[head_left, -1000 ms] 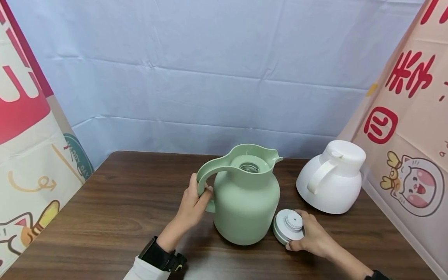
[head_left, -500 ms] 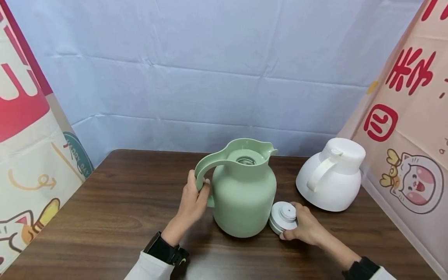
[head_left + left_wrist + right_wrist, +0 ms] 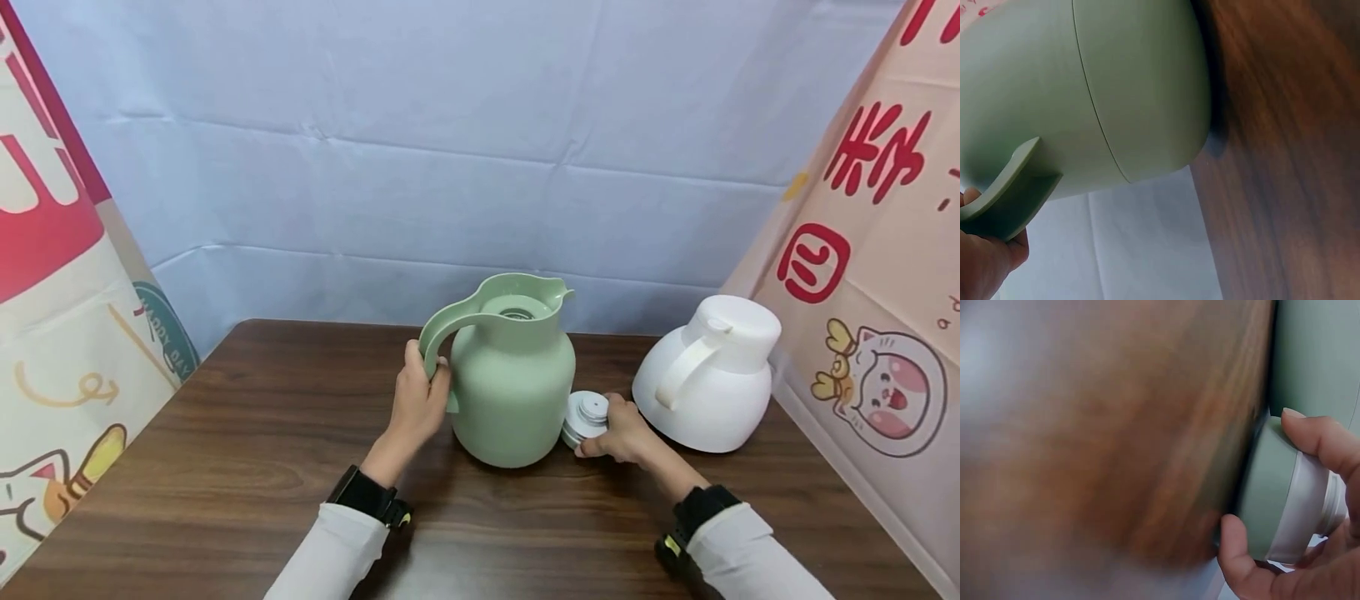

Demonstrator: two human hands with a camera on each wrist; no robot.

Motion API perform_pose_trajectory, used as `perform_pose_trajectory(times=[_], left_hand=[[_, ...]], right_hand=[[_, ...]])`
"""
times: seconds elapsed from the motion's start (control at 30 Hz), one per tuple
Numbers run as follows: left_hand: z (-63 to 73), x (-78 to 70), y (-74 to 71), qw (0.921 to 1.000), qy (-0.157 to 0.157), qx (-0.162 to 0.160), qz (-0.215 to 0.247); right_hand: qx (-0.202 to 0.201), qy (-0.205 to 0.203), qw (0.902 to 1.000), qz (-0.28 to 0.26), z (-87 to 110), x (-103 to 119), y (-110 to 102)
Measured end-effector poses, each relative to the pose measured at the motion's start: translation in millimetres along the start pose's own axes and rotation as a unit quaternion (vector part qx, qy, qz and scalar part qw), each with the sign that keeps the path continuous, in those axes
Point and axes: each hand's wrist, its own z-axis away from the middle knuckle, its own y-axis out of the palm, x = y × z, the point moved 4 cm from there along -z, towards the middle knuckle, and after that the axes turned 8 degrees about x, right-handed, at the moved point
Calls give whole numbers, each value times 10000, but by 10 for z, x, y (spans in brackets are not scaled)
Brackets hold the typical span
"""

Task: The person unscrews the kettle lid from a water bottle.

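Observation:
A green thermos jug (image 3: 513, 387) stands upright on the table, its top uncovered so that the round mouth shows. My left hand (image 3: 422, 398) grips the jug's handle on the left side; the left wrist view shows the fingers (image 3: 991, 262) around the handle's lower end. Beside the jug's base, on the right, is a white and green lid (image 3: 585, 419), its stepped white side up. My right hand (image 3: 621, 432) holds this lid between thumb and fingers. In the right wrist view the lid (image 3: 1282, 494) is low at the table surface, close to the jug.
A white jug (image 3: 708, 379) with a handle stands at the right of the brown wooden table (image 3: 300, 433). Behind the table hangs a pale blue cloth (image 3: 420, 167). Printed cloths hang at the left and right sides.
The green jug and the lid have both shifted away from me and slightly left, each with its hand. Both forearms reach farther forward. The white jug has stayed in place.

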Motion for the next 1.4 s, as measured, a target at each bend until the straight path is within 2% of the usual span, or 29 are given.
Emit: perform_pose_trajectory(times=[0.23, 0.47, 0.67, 1.03, 1.17, 1.4], left_hand=[[-153, 86, 0, 9993, 196, -254, -213], [-327, 241, 79, 9997, 21, -256, -30], [-454, 299, 138, 9991, 83, -397, -122], [-642, 399, 246, 9958, -283, -842, -216], [-707, 425, 295, 9935, -393, -1011, -340], [-790, 464, 363, 9917, -626, -1008, -501]], right_hand=[[-104, 343, 9992, -153, -256, 47, -50], [-180, 741, 9969, -191, -485, 19, -121], [-191, 987, 9942, -382, -634, 36, -149], [-546, 1546, 9857, -382, -951, 47, -228], [-607, 1581, 9846, -429, -1019, 48, -247], [-706, 1672, 9813, -638, -1039, 47, -213]])
